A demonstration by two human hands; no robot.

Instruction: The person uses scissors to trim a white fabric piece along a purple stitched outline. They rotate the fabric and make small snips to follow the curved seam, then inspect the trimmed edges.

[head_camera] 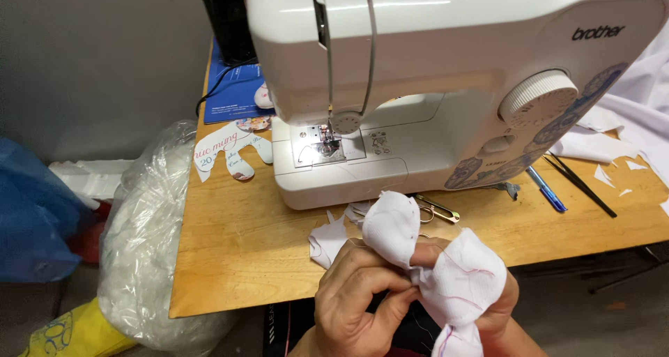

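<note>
Both hands are holding a white fabric piece (446, 273) before the sewing machine (446, 71): left hand (359, 298) fingers pinching its middle seam, right hand (498, 305) fingers clamping underneath, lobes angling upper-left to lower-right.

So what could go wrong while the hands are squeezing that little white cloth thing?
The left hand and right hand pinch the small white stitched fabric piece hard, so a seam might pop. It is held past the wooden table edge, so it could drop. The small metal scissors lie close and could poke.
</note>
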